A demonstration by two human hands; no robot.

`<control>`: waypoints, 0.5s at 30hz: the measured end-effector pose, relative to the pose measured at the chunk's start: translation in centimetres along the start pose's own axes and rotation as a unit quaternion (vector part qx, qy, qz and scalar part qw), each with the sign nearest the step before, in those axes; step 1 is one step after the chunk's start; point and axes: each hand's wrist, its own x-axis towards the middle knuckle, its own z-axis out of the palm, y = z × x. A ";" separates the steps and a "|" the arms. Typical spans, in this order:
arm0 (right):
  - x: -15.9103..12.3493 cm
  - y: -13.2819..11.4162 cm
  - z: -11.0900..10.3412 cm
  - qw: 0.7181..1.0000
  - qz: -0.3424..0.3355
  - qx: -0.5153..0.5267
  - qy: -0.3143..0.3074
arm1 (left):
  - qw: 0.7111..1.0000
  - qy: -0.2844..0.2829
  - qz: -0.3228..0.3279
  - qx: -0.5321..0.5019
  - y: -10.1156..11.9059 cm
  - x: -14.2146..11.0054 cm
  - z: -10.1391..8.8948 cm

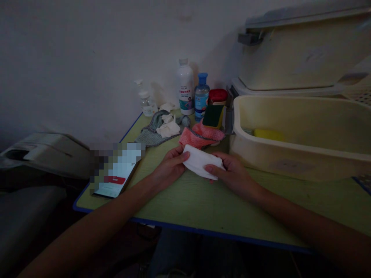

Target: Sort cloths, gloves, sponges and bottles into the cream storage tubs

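Note:
Between my two hands is a folded white tissue (199,161), held above the green table. My left hand (172,165) grips its left end, thumb on top and fingers behind. At the right end my right hand (228,172) pinches it the same way, its fingers partly hidden under the tissue. Just behind lies a pink cloth (194,136) with a dark patterned edge. A grey cloth (150,133) is further left, with crumpled white tissue (168,128) on top of it. A green and yellow scouring sponge (213,116) leans upright behind the pink cloth.
A large cream plastic basin (290,160) fills the table's right side, with something yellow (268,134) inside. Behind stand a white bottle (185,87), a blue bottle (201,96) and a red-lidded jar (218,95). A phone (111,187) lies near the left edge of the table (185,210).

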 end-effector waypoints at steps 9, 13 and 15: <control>-0.2 0.5 0.5 0.991 0.011 0.095 0.097 | 0.998 0.053 0.033 0.019 -0.2 0.4 -0.2; -0.3 0.4 0.7 0.980 0.029 0.171 0.100 | 0.996 0.045 0.044 0.056 -0.1 0.3 -0.1; -0.3 0.4 0.6 0.975 0.035 0.194 0.100 | 0.992 0.033 0.060 0.105 -0.1 0.1 0.0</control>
